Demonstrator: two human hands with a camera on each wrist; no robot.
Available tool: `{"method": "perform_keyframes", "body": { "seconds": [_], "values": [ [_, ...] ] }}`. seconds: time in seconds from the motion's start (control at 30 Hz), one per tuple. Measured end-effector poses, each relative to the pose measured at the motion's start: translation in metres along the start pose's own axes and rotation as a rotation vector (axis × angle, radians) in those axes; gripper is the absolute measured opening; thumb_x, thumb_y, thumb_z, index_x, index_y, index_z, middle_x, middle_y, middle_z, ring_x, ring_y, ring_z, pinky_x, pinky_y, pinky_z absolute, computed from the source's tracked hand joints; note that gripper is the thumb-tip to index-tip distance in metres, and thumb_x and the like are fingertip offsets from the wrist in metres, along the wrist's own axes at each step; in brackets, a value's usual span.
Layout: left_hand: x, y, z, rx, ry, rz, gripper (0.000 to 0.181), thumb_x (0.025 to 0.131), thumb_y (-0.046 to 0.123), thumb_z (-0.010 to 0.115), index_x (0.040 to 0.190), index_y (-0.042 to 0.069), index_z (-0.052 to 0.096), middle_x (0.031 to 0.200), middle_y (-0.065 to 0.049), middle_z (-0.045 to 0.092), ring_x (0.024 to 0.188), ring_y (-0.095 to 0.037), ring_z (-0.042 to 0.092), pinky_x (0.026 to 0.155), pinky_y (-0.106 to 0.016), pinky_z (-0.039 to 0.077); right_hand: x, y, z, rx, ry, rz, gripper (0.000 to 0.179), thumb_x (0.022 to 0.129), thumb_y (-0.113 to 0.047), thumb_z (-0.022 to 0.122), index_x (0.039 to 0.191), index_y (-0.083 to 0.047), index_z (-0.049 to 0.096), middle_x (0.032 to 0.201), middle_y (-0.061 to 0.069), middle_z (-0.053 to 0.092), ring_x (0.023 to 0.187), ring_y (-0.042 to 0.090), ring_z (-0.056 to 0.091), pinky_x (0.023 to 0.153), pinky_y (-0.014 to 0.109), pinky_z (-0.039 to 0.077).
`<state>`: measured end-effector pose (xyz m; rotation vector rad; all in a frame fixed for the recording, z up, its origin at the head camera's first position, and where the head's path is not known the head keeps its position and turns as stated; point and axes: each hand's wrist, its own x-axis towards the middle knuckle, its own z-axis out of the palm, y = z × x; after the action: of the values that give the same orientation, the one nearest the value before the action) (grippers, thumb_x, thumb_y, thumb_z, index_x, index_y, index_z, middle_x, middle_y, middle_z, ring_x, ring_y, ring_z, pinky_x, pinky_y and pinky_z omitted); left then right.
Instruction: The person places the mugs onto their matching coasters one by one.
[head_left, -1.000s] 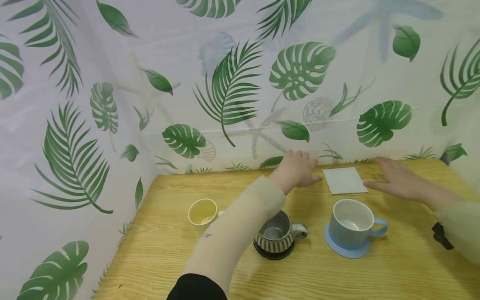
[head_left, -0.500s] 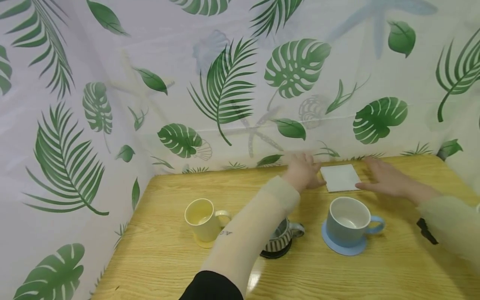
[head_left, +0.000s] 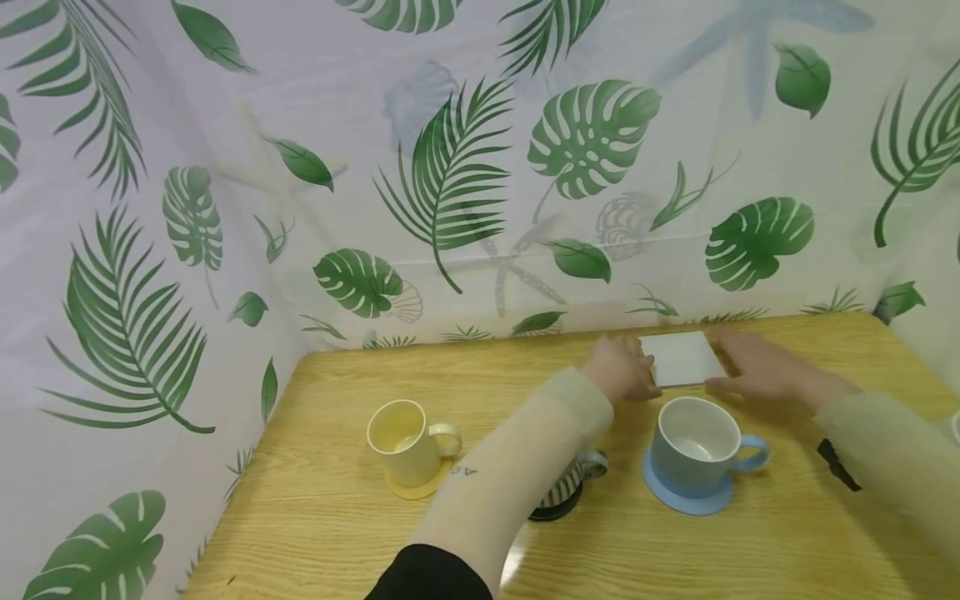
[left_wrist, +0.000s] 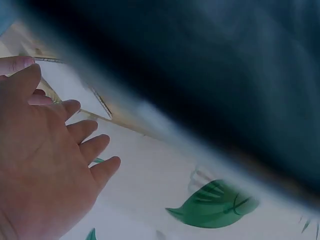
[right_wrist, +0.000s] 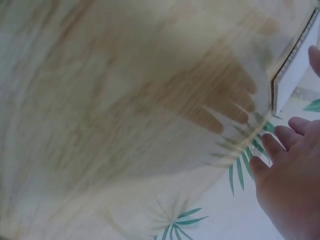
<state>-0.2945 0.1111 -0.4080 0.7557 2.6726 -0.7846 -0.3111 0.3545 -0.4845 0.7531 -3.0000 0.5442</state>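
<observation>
A white square of corrugated-looking cardboard (head_left: 681, 358) lies at the back of the table, between both hands. My left hand (head_left: 619, 368) is at its left edge, fingers loosely bent; in the left wrist view the thumb and fingers are spread beside the square. At its right edge is my right hand (head_left: 772, 367), thumb toward the near corner; the right wrist view has its fingers apart and extended next to the board's edge. Whether the fingertips touch is hard to tell. In front stands a grey-blue mug (head_left: 693, 442) with a blue handle, on a blue coaster (head_left: 686, 502).
A yellow mug (head_left: 405, 450) sits on a yellow coaster (head_left: 411, 490) at left. Under my left forearm, a striped dark mug (head_left: 564, 487) on a black coaster (head_left: 553, 512) is partly hidden. A leaf-printed cloth (head_left: 450, 275) hangs behind the wooden table (head_left: 300, 533).
My left hand has moved right and nearer to the square's left edge. The right hand has come leftward to its right edge. The left forearm now covers more of the striped mug.
</observation>
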Motion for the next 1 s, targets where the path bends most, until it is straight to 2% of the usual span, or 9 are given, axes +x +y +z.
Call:
{"method": "perform_keyframes", "body": {
  "seconds": [0.13, 0.23, 0.37, 0.63, 0.83, 1.0],
  "values": [
    [0.0, 0.005, 0.001, 0.004, -0.024, -0.004, 0.062, 0.107, 0.072, 0.031, 0.165, 0.052, 0.025, 0.174, 0.027, 0.021, 0.162, 0.0, 0.022, 0.126, -0.023, 0.03, 0.0, -0.002, 0.002, -0.01, -0.024, 0.013, 0.079, 0.093, -0.024, 0.081, 0.146, 0.019, 0.041, 0.145, 0.044, 0.052, 0.133, 0.062, 0.051, 0.111, 0.072, 0.043],
    [0.003, 0.008, 0.002, 0.048, -0.075, -0.006, 0.061, 0.107, 0.073, 0.026, 0.165, 0.056, 0.017, 0.174, 0.031, 0.014, 0.164, 0.0, 0.015, 0.128, -0.024, 0.028, -0.001, -0.002, 0.004, -0.047, -0.045, 0.021, 0.08, 0.095, -0.025, 0.079, 0.147, 0.022, 0.04, 0.148, 0.047, 0.046, 0.136, 0.065, 0.047, 0.113, 0.072, 0.04],
    [0.009, 0.008, 0.006, 0.075, -0.105, 0.014, 0.06, 0.108, 0.073, 0.025, 0.165, 0.058, 0.012, 0.174, 0.034, 0.009, 0.165, -0.002, 0.012, 0.129, -0.026, 0.028, 0.0, 0.0, 0.008, -0.08, -0.052, 0.011, 0.077, 0.095, -0.025, 0.078, 0.145, 0.023, 0.044, 0.147, 0.047, 0.047, 0.135, 0.065, 0.048, 0.113, 0.072, 0.041],
    [0.014, 0.008, 0.014, 0.049, -0.095, 0.019, 0.06, 0.108, 0.072, 0.028, 0.164, 0.059, 0.013, 0.171, 0.038, 0.011, 0.164, -0.001, 0.016, 0.125, -0.023, 0.032, -0.001, -0.001, 0.01, -0.094, -0.05, -0.003, 0.075, 0.094, -0.025, 0.079, 0.143, 0.022, 0.047, 0.147, 0.047, 0.047, 0.134, 0.065, 0.049, 0.113, 0.072, 0.041],
    [0.014, 0.006, 0.015, 0.027, -0.099, 0.036, 0.06, 0.108, 0.07, 0.033, 0.164, 0.059, 0.013, 0.169, 0.041, 0.011, 0.162, -0.001, 0.021, 0.121, -0.021, 0.035, -0.002, -0.001, 0.009, -0.12, -0.071, 0.001, 0.071, 0.097, -0.024, 0.077, 0.144, 0.021, 0.048, 0.15, 0.045, 0.045, 0.136, 0.064, 0.047, 0.114, 0.073, 0.039],
    [0.017, 0.005, 0.012, 0.023, -0.108, 0.081, 0.055, 0.112, 0.056, 0.034, 0.164, 0.059, 0.015, 0.169, 0.041, 0.012, 0.161, 0.0, 0.025, 0.121, -0.02, 0.037, -0.003, 0.002, 0.005, -0.155, -0.088, -0.01, 0.067, 0.096, -0.019, 0.076, 0.143, 0.021, 0.05, 0.151, 0.044, 0.046, 0.136, 0.065, 0.047, 0.114, 0.073, 0.04]
  ]
}}
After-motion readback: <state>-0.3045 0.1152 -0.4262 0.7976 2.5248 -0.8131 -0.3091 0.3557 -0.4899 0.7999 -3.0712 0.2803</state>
